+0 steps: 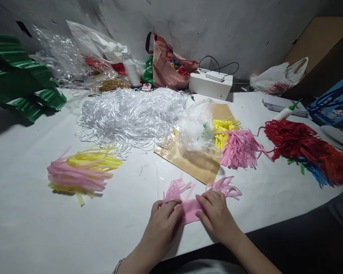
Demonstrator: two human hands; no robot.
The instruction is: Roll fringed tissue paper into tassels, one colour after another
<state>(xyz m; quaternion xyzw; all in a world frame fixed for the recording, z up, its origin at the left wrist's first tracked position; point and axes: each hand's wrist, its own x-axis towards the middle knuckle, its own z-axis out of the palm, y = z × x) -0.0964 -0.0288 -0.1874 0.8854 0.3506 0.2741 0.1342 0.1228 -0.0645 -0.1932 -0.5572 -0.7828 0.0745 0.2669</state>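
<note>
A pink tissue-paper piece (192, 211) with fringed ends lies flat at the front of the table, between my two hands. My left hand (166, 219) has its fingers curled over the paper's left part, where loose pink strips (177, 189) stick out beyond the knuckles. On the right part, my right hand (213, 213) grips the paper between thumb and fingers, and more pink fringe (225, 187) spreads out past it. The uncut middle band shows between my thumbs. What lies under my fingertips is hidden.
Pink and yellow streamers (80, 171) lie to the left. Behind are a heap of white cord (131, 114), a brown envelope (197, 167) under a plastic bag (197, 125), and a pink tassel (241, 148). Red tassels (297, 140) and a glue bottle (286, 113) are at right.
</note>
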